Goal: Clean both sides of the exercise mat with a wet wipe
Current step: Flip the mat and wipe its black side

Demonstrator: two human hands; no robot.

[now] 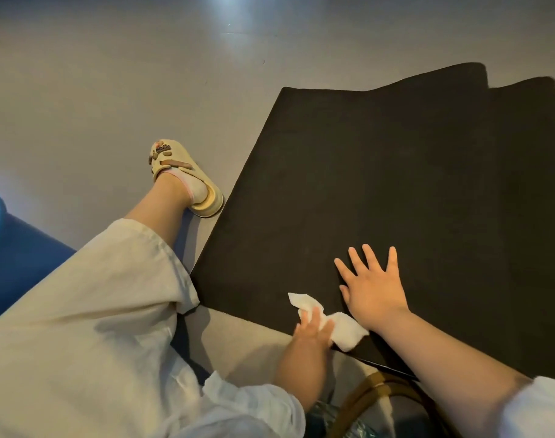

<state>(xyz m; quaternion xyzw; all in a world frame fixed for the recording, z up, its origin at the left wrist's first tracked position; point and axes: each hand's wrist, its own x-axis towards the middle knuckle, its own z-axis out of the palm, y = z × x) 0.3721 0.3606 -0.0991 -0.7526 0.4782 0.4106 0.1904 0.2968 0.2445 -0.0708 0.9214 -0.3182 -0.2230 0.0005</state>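
A black exercise mat [380, 191] lies flat on the grey floor, with its far end folded or rumpled at the upper right. My right hand [372, 287] rests flat on the mat near its front edge, fingers spread. My left hand [312, 328] grips a crumpled white wet wipe [339, 330] at the mat's front edge, just left of my right wrist. Part of the wipe lies on the mat.
My left leg in pale wide trousers stretches to the left, its foot in a cream sandal [187, 178] touching the mat's left edge. A blue object [14, 257] sits at the far left. A bag with brown handles [374, 406] lies below the mat's front edge.
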